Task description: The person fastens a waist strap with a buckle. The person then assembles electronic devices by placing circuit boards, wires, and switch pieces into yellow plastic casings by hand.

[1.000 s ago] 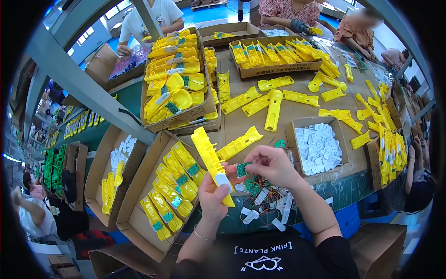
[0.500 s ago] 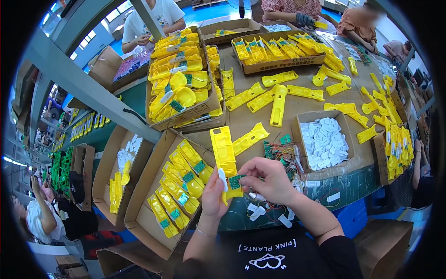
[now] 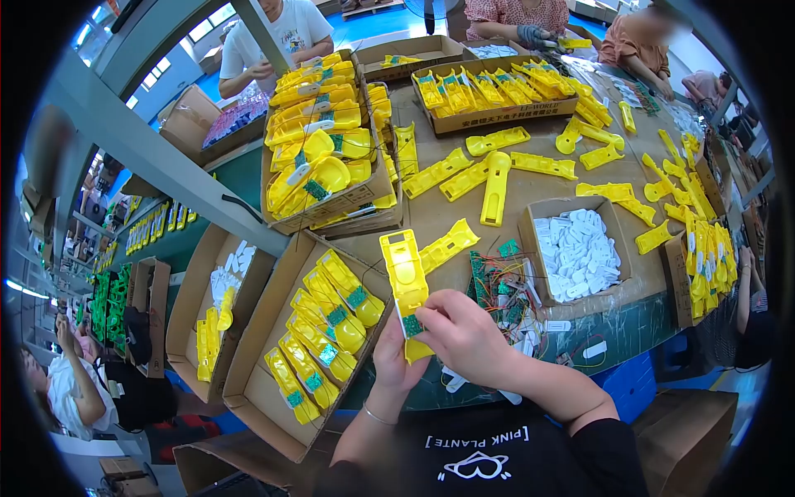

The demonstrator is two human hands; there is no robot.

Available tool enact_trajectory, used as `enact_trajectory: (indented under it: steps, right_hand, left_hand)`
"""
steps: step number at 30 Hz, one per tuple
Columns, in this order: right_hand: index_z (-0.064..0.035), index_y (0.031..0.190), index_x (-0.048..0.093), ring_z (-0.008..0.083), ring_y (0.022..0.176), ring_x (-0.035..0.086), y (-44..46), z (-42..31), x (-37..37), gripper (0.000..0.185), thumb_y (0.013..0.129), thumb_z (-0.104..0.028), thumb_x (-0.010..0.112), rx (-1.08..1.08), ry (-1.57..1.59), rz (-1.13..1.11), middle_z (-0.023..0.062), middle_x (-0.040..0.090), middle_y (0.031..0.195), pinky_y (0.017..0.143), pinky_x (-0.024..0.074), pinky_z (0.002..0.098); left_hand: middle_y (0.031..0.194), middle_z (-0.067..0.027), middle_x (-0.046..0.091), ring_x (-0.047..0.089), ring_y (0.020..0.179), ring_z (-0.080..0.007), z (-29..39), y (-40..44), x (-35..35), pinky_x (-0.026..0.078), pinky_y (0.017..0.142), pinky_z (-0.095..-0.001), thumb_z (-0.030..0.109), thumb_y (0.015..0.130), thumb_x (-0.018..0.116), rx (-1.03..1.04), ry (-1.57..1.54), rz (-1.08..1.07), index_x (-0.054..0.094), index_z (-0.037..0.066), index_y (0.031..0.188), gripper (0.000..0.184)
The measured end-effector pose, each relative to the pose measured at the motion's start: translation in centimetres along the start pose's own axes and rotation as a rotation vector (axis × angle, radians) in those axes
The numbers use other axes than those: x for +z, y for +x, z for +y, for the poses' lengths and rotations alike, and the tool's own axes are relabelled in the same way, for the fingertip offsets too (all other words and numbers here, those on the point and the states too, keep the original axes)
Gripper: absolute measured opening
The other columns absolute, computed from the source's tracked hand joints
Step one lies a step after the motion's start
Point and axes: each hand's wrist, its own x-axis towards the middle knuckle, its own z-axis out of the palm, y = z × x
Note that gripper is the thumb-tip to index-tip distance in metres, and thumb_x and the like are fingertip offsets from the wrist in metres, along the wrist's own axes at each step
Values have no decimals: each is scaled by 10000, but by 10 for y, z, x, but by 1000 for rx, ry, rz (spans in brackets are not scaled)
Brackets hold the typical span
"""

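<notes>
My left hand [image 3: 394, 358] is wrapped round the lower part of a yellow plastic shell [image 3: 405, 269], whose hollow side faces up. A small green circuit board [image 3: 411, 325] lies against the shell near its lower end. The fingers of my right hand [image 3: 464, 331] are pinched together at the board's right edge and press on it. A white piece shows along the shell's left side, partly hidden. Behind the held shell, another yellow shell [image 3: 449, 246] rests on the cardboard sheet.
An open box [image 3: 248, 383] with yellow shells stands at left, a fuller one [image 3: 331, 207] behind it. White parts fill a box [image 3: 534, 248] at right. Wired boards [image 3: 497, 286] lie beside my right hand. Several people sit round the table, one [image 3: 286, 33] at the back left.
The shell has turned so that its hollow side faces up. My right hand has brought the green board to the shell and now presses it there.
</notes>
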Motion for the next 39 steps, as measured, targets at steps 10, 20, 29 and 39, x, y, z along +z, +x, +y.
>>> enact_trajectory:
  steps: [10,20,29,39]
  right_hand:
    - [43,907,564,256,762,540,0,-10,-7,308,635,-64,660,-132,-259,-28,117,514,851,637,477,315]
    - [33,890,577,249,718,541,-17,13,-4,296,623,-43,678,-206,-191,34,114,532,877,615,472,315]
    - [-14,933,581,193,913,554,-5,0,-32,282,670,50,659,113,291,124,116,513,1019,745,481,293]
    - [51,938,525,147,887,562,-19,11,-19,188,762,83,584,367,968,17,99,520,968,795,474,268]
  left_hand:
    - [1181,-92,477,489,1069,-201,-11,-8,1,402,912,-343,384,900,427,77,164,76,373,65,1254,479]
    - [1234,-90,446,445,1119,-164,-3,-3,8,352,949,-300,177,917,418,19,445,117,314,5,1307,439]
    - [1087,-70,535,519,994,-127,11,-1,35,413,864,-261,-15,834,502,94,536,93,424,-9,1191,366]
    - [1060,-70,556,544,933,-116,0,-11,42,426,822,-246,13,812,534,351,824,79,447,-32,1161,362]
